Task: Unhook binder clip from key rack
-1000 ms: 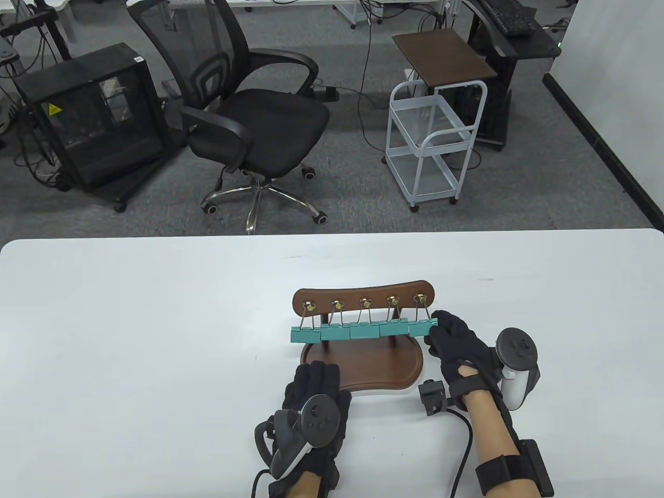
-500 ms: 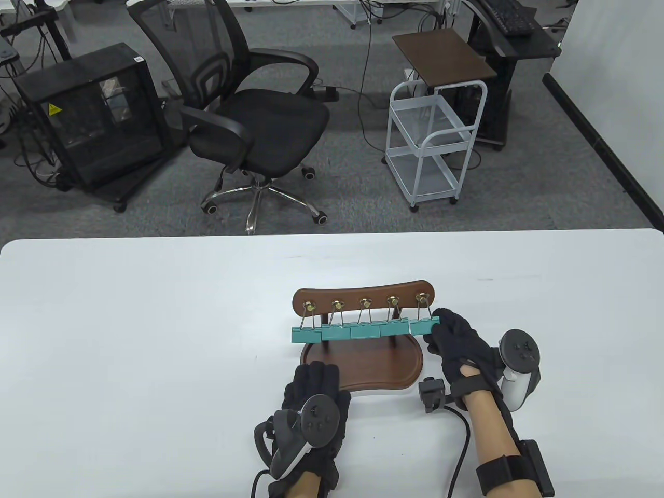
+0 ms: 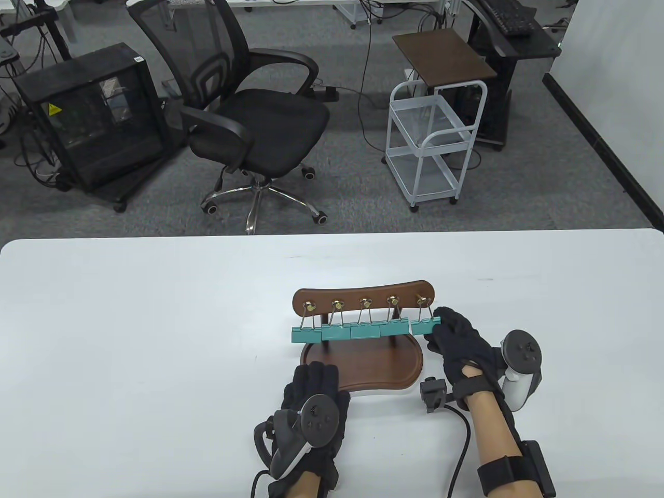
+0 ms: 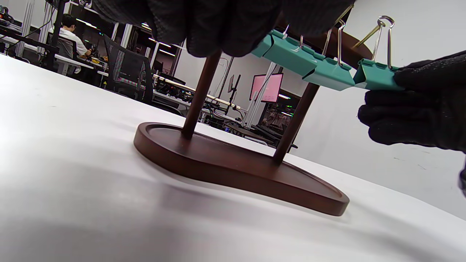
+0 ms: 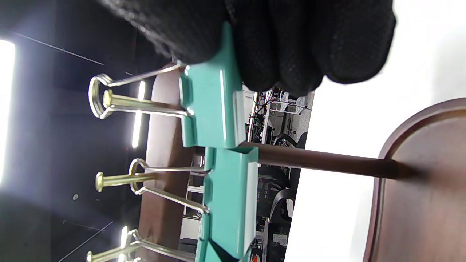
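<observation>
A brown wooden key rack (image 3: 363, 294) stands on its base (image 3: 363, 363), with several teal binder clips hung on brass pegs. My right hand (image 3: 434, 326) pinches the rightmost clip (image 3: 423, 326) by its teal body. In the right wrist view that clip (image 5: 209, 105) has its wire loop (image 5: 95, 96) out at the tip of its peg (image 5: 138, 103). It also shows in the left wrist view (image 4: 375, 74), a small gap away from its neighbour (image 4: 327, 74). My left hand (image 3: 314, 372) lies flat at the front edge of the base, holding nothing.
The other clips (image 3: 353, 331) hang in a tight row left of the held one. Two posts (image 4: 200, 98) hold the board above the base (image 4: 236, 167). White table (image 3: 155, 337) lies all around. A chair and a cart stand beyond the far edge.
My right hand has drawn the rightmost clip slightly right and outward, opening a small gap to its neighbour. The left hand has not moved.
</observation>
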Action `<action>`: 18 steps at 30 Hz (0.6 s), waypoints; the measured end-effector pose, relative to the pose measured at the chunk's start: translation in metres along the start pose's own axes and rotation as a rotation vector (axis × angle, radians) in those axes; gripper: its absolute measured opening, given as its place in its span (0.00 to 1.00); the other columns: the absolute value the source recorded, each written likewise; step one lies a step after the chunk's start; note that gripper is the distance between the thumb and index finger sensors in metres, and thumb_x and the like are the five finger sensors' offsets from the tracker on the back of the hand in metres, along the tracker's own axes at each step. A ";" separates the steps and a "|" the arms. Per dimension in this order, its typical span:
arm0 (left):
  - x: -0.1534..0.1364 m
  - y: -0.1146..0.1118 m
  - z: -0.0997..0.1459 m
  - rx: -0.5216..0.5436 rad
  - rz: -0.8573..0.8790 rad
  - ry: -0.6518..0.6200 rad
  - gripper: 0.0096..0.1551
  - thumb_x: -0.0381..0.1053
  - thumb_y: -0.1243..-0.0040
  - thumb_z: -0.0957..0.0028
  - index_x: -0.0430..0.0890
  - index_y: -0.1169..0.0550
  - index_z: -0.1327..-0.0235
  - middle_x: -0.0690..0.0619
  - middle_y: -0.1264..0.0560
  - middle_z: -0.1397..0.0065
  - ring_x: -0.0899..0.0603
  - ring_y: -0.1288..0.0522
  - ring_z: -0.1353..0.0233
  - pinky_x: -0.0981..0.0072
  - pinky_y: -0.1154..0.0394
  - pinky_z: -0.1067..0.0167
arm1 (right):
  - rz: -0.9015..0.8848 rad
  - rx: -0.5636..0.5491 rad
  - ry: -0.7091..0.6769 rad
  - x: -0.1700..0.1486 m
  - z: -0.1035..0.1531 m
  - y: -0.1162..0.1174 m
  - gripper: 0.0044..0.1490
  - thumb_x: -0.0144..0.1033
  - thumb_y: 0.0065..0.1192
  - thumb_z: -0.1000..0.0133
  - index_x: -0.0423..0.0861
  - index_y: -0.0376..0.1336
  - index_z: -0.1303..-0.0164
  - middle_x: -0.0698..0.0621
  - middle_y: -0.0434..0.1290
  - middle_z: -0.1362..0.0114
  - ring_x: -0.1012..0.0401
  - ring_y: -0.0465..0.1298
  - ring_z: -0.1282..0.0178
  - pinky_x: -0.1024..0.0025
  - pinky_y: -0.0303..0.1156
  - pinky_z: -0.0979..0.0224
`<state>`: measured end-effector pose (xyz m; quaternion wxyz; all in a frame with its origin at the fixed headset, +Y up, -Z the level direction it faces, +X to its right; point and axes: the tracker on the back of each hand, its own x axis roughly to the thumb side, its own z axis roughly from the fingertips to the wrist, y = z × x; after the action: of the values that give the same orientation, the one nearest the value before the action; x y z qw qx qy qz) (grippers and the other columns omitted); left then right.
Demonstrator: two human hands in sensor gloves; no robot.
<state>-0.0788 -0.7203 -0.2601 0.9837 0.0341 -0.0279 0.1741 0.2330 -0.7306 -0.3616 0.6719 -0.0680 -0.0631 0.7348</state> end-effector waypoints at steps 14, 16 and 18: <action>-0.001 0.001 -0.001 0.010 0.013 0.007 0.35 0.64 0.53 0.43 0.54 0.31 0.21 0.50 0.36 0.15 0.39 0.42 0.15 0.44 0.40 0.25 | 0.003 0.117 -0.036 -0.002 0.017 -0.005 0.31 0.39 0.65 0.54 0.49 0.62 0.39 0.38 0.76 0.41 0.43 0.78 0.43 0.50 0.78 0.41; -0.001 0.001 -0.001 0.012 0.015 0.006 0.35 0.64 0.53 0.43 0.54 0.31 0.21 0.51 0.36 0.15 0.39 0.42 0.15 0.44 0.40 0.25 | -0.004 0.132 -0.040 -0.001 0.020 -0.006 0.31 0.39 0.65 0.54 0.49 0.62 0.39 0.38 0.76 0.41 0.43 0.78 0.43 0.50 0.78 0.41; -0.001 0.001 -0.001 0.011 0.021 0.004 0.35 0.64 0.53 0.43 0.54 0.31 0.22 0.50 0.36 0.15 0.39 0.42 0.15 0.44 0.40 0.25 | -0.006 0.148 -0.049 0.001 0.024 -0.008 0.31 0.40 0.65 0.54 0.49 0.63 0.39 0.38 0.76 0.41 0.43 0.78 0.43 0.49 0.78 0.41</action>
<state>-0.0801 -0.7198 -0.2609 0.9818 0.0389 -0.0253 0.1844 0.2364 -0.7286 -0.3367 0.6754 -0.0002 -0.0252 0.7370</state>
